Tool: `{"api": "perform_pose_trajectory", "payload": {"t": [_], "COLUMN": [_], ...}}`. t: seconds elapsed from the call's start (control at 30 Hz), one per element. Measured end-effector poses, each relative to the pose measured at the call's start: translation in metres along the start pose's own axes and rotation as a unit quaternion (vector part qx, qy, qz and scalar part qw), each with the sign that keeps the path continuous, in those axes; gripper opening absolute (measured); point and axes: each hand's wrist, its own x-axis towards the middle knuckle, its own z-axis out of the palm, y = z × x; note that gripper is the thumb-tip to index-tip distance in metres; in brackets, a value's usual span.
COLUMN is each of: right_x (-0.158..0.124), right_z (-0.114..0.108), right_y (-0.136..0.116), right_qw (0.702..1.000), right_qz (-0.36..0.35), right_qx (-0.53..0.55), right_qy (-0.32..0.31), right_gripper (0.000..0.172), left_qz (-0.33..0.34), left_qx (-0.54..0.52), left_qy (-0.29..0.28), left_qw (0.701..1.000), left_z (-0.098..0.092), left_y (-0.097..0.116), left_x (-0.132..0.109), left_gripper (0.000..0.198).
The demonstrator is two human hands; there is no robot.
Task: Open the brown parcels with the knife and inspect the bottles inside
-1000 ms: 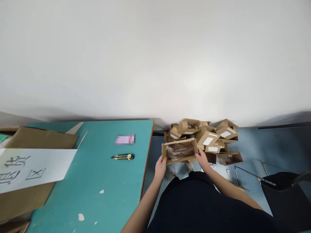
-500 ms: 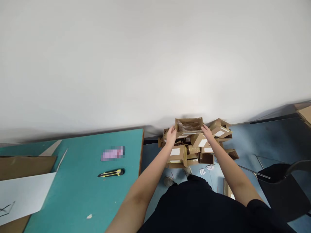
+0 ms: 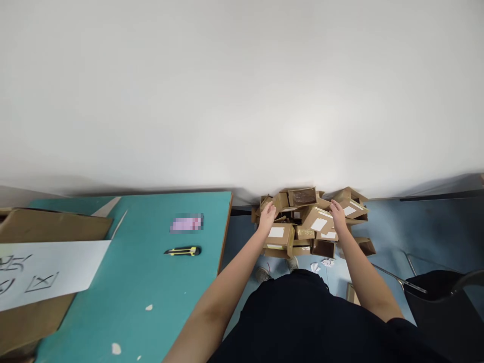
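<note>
Over a heap of cardboard boxes by the wall, my left hand (image 3: 267,216) is open, its fingers stretched forward with nothing in them. My right hand (image 3: 338,214) is also open and empty, on the right side of the heap. Between them, at the back of the heap, a brown cardboard box (image 3: 302,196) lies with its open side showing. Just in front of it sits a tilted box with a white label (image 3: 318,222). A labelled box (image 3: 279,235) lies below my left hand, and another labelled box (image 3: 350,205) is near my right fingers.
A green table (image 3: 159,282) on my left bears a yellow-and-black utility knife (image 3: 183,251), a blurred pink item (image 3: 186,223) and a large carton (image 3: 56,224) with a marked white sheet (image 3: 75,262). A black chair (image 3: 438,297) stands at right; paper scraps (image 3: 315,267) lie on the floor.
Both hands have let go of the open cardboard box, which has dropped onto the heap and tipped. My hands have moved apart. The view has shifted to the left.
</note>
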Motion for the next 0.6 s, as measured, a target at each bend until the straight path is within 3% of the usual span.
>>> {"api": "perform_pose_trajectory", "payload": {"t": [0.17, 0.33, 0.47, 0.6], "right_x": [-0.033, -0.070, -0.090, -0.099], "right_z": [-0.018, -0.021, -0.011, 0.014], "right_y": [0.029, 0.062, 0.074, 0.070], "right_qw": [0.999, 0.998, 0.991, 0.976], "right_qz": [0.021, 0.055, 0.052, 0.039], "right_qx": [0.013, -0.005, -0.051, -0.090], "right_qy": [-0.026, -0.042, -0.116, -0.193], "right_gripper": [0.064, 0.062, 0.062, 0.061], "left_qz": [-0.021, -0.036, -0.067, -0.085], "left_qx": [-0.006, -0.034, -0.044, -0.075], "left_qy": [0.022, 0.100, 0.170, 0.230], "left_qw": [1.000, 0.994, 0.982, 0.967], "left_z": [-0.025, -0.066, -0.096, -0.115], "left_y": [-0.026, -0.060, -0.084, -0.101], "left_x": [-0.036, -0.093, -0.143, -0.188], "left_gripper": [0.063, 0.062, 0.062, 0.062]}}
